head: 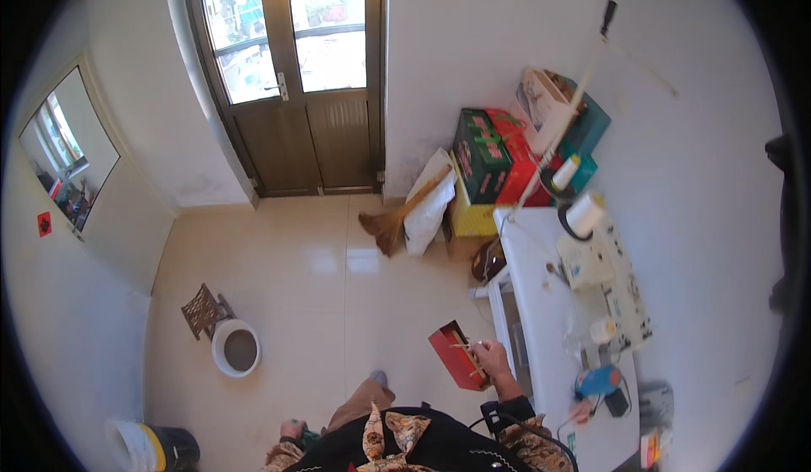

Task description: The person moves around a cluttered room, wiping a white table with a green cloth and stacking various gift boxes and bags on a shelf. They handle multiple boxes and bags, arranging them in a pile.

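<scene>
My right hand [491, 358] is closed on the cord handle of a red box [455, 357] with gold-coloured edges, held above the floor beside the white table. My left hand [293, 429] is low at my left side, near the lower edge of the view. Something dark green [310, 437] shows at its fingers, partly hidden by my sleeve and black apron; what it is cannot be told.
On the right, a white table [538, 320] bears a sewing machine [624, 282] and thread cones [584, 213]. A broom [405, 212] and stacked boxes [481, 155] stand near the double door [310, 136]. A white bucket [218, 351], a small stool [201, 310] and more buckets [158, 446] are at left.
</scene>
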`<state>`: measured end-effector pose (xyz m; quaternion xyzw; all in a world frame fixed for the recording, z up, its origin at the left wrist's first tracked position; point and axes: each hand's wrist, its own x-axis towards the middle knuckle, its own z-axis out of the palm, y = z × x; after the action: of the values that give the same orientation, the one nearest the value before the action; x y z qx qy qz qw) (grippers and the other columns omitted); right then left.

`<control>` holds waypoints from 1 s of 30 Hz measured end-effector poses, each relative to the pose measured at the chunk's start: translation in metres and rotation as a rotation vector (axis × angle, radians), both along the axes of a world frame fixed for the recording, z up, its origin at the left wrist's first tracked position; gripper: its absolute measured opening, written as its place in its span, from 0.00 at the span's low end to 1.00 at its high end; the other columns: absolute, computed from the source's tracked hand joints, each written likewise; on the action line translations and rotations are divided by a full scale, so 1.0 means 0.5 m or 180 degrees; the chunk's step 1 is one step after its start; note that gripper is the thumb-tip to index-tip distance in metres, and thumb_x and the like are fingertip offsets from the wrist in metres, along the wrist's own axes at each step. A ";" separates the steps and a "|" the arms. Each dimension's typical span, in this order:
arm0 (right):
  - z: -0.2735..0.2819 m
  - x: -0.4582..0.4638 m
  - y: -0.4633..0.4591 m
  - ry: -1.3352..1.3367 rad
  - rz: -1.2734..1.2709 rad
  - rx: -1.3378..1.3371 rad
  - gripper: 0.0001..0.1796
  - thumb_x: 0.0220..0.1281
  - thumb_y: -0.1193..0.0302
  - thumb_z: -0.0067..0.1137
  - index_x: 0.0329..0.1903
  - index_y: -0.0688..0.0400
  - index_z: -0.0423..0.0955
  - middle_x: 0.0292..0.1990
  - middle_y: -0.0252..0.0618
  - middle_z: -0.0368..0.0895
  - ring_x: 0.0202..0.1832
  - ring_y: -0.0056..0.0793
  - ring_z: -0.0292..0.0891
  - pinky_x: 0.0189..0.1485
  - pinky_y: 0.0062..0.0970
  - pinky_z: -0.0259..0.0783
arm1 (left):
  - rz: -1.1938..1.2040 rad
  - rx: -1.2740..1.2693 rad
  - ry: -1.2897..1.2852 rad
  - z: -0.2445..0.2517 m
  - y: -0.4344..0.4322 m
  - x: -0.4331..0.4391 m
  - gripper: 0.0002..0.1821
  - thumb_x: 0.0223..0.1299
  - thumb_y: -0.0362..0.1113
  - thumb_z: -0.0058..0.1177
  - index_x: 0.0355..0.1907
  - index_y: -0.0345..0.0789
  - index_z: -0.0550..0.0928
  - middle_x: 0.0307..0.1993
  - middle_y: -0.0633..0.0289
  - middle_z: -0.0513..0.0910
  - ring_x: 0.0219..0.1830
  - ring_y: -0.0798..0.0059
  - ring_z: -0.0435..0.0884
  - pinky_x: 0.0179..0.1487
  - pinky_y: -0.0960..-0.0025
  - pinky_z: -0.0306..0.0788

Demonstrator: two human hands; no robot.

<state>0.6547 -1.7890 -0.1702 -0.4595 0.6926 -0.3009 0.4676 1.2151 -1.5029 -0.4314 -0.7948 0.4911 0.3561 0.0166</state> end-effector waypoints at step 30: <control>0.610 -0.031 -1.450 -0.0127 -0.0328 -0.2218 0.14 0.72 0.65 0.59 0.36 0.63 0.83 0.23 0.26 0.74 0.24 0.12 0.65 0.27 0.18 0.61 | -0.0227 0.0162 0.0462 -0.045 -1.560 -0.025 0.22 0.51 0.50 0.62 0.32 0.30 0.89 0.29 0.44 0.88 0.35 0.51 0.89 0.42 0.53 0.80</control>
<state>0.6393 -2.5142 0.1351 -0.5500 0.5613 -0.5512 0.2804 1.2027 -2.2828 -0.4538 -0.7483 0.5097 0.4243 0.0138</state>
